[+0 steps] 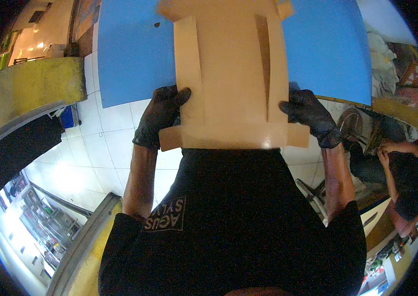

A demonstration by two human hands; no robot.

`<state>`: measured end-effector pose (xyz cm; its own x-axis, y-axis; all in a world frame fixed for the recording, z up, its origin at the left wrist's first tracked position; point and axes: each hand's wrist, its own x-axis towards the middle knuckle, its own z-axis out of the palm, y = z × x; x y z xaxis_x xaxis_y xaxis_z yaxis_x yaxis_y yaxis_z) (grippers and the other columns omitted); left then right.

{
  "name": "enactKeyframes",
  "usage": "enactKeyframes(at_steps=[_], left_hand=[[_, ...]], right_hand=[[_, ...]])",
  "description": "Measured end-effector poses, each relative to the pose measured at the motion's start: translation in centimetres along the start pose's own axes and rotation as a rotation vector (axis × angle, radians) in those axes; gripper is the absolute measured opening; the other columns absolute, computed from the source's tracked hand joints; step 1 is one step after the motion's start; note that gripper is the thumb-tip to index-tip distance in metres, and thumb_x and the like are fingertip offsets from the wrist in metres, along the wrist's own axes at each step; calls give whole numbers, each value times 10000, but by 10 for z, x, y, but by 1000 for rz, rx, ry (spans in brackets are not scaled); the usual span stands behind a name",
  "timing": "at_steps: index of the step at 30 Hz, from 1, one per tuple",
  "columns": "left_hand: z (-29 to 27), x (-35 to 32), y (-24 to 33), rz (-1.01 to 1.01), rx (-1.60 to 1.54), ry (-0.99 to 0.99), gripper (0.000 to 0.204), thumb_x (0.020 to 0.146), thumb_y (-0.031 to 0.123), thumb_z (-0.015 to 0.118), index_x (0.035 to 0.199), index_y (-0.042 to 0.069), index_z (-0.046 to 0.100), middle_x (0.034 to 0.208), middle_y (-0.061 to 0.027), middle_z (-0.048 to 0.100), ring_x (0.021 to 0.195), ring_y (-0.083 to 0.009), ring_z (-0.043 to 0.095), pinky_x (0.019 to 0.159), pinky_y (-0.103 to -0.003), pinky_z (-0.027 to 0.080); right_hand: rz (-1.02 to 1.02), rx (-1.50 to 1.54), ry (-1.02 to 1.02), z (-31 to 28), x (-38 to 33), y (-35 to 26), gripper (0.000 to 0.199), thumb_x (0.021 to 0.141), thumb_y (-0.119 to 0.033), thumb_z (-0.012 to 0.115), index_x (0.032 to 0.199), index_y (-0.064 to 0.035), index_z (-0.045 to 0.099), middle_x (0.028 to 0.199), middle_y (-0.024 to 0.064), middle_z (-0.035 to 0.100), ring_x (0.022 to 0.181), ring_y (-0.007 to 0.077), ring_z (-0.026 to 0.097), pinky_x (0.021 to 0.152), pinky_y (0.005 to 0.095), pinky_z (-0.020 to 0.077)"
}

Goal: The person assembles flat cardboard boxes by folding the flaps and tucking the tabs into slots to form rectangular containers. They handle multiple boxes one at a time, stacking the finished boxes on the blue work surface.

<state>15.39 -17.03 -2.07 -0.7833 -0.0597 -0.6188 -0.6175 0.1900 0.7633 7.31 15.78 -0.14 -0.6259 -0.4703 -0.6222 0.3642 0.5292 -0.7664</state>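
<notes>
An unfolded brown cardboard box blank (233, 74) spans the middle of a blue tabletop (330, 49), its near end jutting past the tabletop's front edge. There, the black-gloved left hand (162, 113) and right hand (311, 114) pinch its opposite sides, thumbs on top. Good handling likely needs level, even grips that avoid bending the side flaps (188, 69).

White tiled floor (98, 140), bright glare (68, 180) on it, worn yellow ledge (41, 81) at left, warm light (39, 45) beyond
</notes>
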Motion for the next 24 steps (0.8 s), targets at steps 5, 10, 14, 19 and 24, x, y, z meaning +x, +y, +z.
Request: enactKeyframes(at_steps=[5,10,14,19,24], left_hand=[[-7,-20,-8,251,-25,-202,326,826,253,644,1030,1,604,885,-85,638,734,-135,568,673,-279,481],[3,-21,11,28,65,-168,283,796,233,671,1005,46,627,919,-99,610,858,-198,567,793,-298,461],[6,-13,-13,17,-145,-166,437,801,244,675,1133,-15,560,968,-110,648,885,-177,591,818,-297,468],[1,-9,-53,-248,-865,-156,441,825,255,658,1156,-3,525,989,-142,646,928,-197,599,839,-328,478],[-15,-36,-88,421,741,-187,355,831,225,643,1116,38,543,961,-134,652,868,-271,622,819,-328,493]], right_hand=[[90,-69,-72,-15,8,0,458,786,-266,664,1151,-17,540,985,68,621,787,121,556,702,300,497],[-65,-172,-141,-11,4,0,523,697,-203,736,1153,-22,557,1114,126,580,982,200,542,905,336,422],[-149,-283,-92,-12,10,5,508,697,-224,737,1124,-16,559,1072,141,594,944,209,559,881,335,436],[-160,-223,-69,-15,6,12,417,779,-217,662,1131,-19,559,1059,133,606,927,201,576,852,331,455],[154,1018,-48,-15,-7,26,449,928,-304,468,1228,31,460,1167,133,565,988,190,573,873,328,472]])
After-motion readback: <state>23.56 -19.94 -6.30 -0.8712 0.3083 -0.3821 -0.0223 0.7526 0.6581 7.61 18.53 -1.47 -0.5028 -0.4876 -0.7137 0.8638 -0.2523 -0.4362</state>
